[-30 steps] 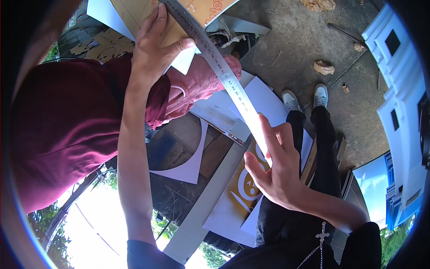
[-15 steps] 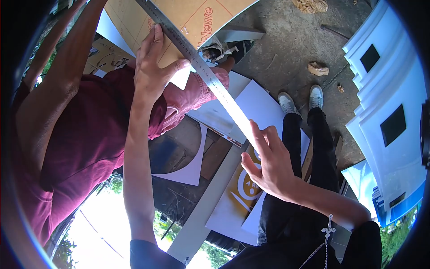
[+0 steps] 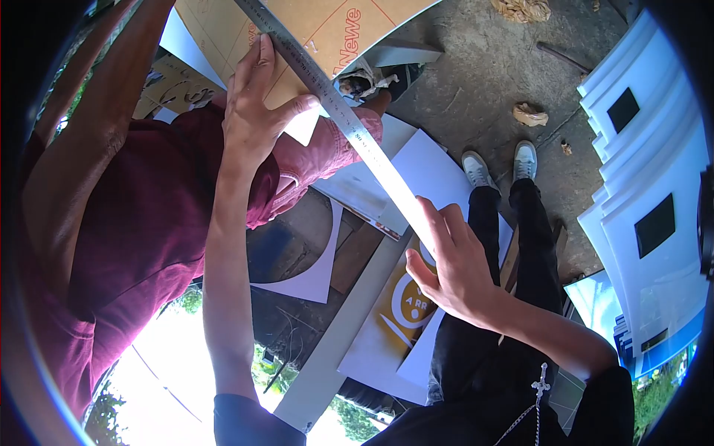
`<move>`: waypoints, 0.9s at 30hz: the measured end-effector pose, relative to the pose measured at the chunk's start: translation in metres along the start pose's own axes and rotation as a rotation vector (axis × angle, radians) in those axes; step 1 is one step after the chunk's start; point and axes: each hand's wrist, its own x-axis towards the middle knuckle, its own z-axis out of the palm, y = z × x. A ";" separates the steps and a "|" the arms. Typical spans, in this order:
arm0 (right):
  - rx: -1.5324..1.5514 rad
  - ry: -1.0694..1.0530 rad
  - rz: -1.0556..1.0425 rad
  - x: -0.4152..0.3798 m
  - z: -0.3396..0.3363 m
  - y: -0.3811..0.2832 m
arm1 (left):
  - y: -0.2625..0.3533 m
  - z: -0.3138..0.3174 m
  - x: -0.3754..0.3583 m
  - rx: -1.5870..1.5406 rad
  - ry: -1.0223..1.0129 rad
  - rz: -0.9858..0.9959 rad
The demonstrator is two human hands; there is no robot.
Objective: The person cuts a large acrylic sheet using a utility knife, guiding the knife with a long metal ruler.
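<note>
A long metal ruler [image 3: 349, 128] runs diagonally from a sheet faced with brown printed paper [image 3: 312, 30] down to my right hand. My left hand [image 3: 256, 111] lies on that sheet close to the ruler, fingers stretched forward and thumb spread toward the ruler's edge. The ruler's near end is held in my right hand [image 3: 461, 271], with the index finger along it and the thumb standing off to the side. Part of that end is hidden by the fingers.
A person in a maroon shirt [image 3: 149, 245] stands close on the left. Below are white cut sheets [image 3: 309, 286] and a yellow-and-white lettered panel [image 3: 409, 305]. White panels with black squares [image 3: 654, 171] stand at right. Crumpled brown paper [image 3: 529, 114] lies on the concrete floor [image 3: 476, 82].
The view has shifted slightly. Both hands stay in nearly the same places on the sheet and the ruler, with my right hand a little lower and farther right in view.
</note>
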 end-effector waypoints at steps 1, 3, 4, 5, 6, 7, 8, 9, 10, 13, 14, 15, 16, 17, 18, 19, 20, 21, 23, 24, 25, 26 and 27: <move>0.004 -0.002 0.007 0.002 -0.001 0.000 | 0.000 0.001 0.000 0.000 -0.001 -0.005; 0.014 -0.005 0.020 0.005 0.000 -0.001 | -0.001 0.000 -0.001 0.002 -0.004 -0.014; 0.012 -0.001 0.012 0.007 0.000 -0.001 | -0.001 -0.001 -0.001 -0.007 -0.007 -0.028; 0.011 0.004 0.005 0.009 0.000 -0.001 | 0.000 -0.001 -0.002 -0.016 -0.010 -0.041; 0.010 0.008 -0.002 0.011 0.000 -0.001 | 0.001 -0.001 -0.002 -0.025 -0.014 -0.055; 0.005 0.002 -0.012 0.012 0.000 0.000 | 0.000 -0.001 -0.002 -0.022 -0.011 -0.051; -0.001 -0.005 -0.022 0.013 0.000 0.001 | -0.001 -0.001 -0.003 -0.020 -0.009 -0.046; -0.008 -0.012 -0.032 0.014 0.000 0.002 | -0.002 -0.001 -0.003 -0.019 -0.005 -0.041; -0.004 -0.013 -0.036 0.015 0.000 0.004 | -0.003 0.000 -0.003 -0.022 0.005 -0.032; 0.009 -0.029 -0.031 0.015 0.000 0.007 | -0.004 0.002 -0.005 -0.034 0.019 -0.015; 0.014 -0.038 -0.025 0.015 0.000 0.008 | -0.004 0.001 -0.005 -0.035 0.021 -0.014; 0.017 -0.047 -0.021 0.015 0.001 0.008 | -0.004 0.001 -0.005 -0.035 0.025 -0.014; 0.019 -0.046 -0.016 0.015 0.001 0.007 | -0.005 0.001 -0.006 -0.034 0.022 -0.013; 0.020 -0.043 -0.015 0.015 0.000 0.006 | -0.004 0.001 -0.006 -0.030 0.021 -0.012; 0.018 -0.042 -0.016 0.017 -0.001 0.004 | -0.004 0.001 -0.006 -0.026 0.024 -0.011; 0.003 -0.061 -0.011 0.018 -0.003 0.003 | -0.005 0.001 -0.005 -0.028 0.036 0.009; -0.011 -0.079 -0.007 0.019 -0.005 0.003 | -0.006 0.002 -0.004 -0.029 0.047 0.030; -0.028 -0.096 -0.004 0.020 -0.007 0.002 | -0.004 0.001 -0.004 -0.030 0.062 0.051; -0.139 -0.155 -0.018 0.020 -0.014 0.005 | 0.002 -0.002 -0.004 -0.013 0.038 -0.008; -0.201 -0.183 -0.027 0.021 -0.017 0.004 | 0.007 -0.004 -0.005 -0.012 0.028 -0.042; -0.237 -0.179 -0.036 0.022 -0.023 0.001 | 0.011 -0.006 -0.004 -0.011 0.018 -0.077; -0.274 -0.174 -0.046 0.021 -0.030 -0.003 | 0.011 -0.007 -0.005 -0.022 0.022 -0.079; -0.311 -0.169 -0.056 0.020 -0.038 -0.009 | 0.013 -0.008 -0.004 -0.024 0.005 -0.105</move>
